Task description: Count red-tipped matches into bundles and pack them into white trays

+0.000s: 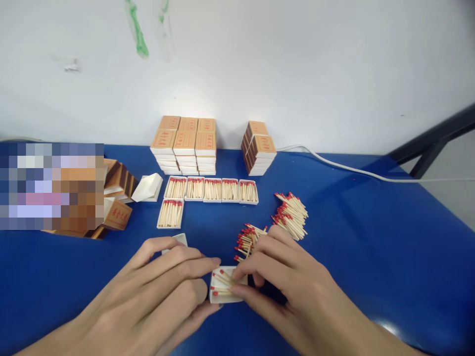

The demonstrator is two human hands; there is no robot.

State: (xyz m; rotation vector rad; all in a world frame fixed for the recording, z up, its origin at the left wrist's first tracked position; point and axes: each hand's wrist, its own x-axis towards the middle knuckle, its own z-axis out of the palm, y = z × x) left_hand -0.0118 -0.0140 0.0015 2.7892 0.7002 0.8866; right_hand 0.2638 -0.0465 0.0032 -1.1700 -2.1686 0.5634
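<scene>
In the head view, a small white matchbox tray point(229, 270) lies near the front, with a few red-tipped matches point(221, 282) in it. My left hand point(159, 287) grips the tray's left end, fingertips at the far edge and thumb at the near edge. The thumb and fingers of my right hand point(287, 274) are pinched on matches inside the tray; how many is hidden. Just beyond the right hand lies a loose heap of matches point(248, 241), partly covered by its fingers. Another white tray point(180, 239) shows partly behind my left hand.
Several match-filled trays point(213, 190) stand in a row, one more point(170, 213) before them. Behind are stacked matchboxes point(195, 141) and a smaller stack point(260, 148). A second match heap point(291, 217) lies right, empty trays point(148, 188) and piled boxes point(118, 212) left. A white cable point(341, 167) runs behind.
</scene>
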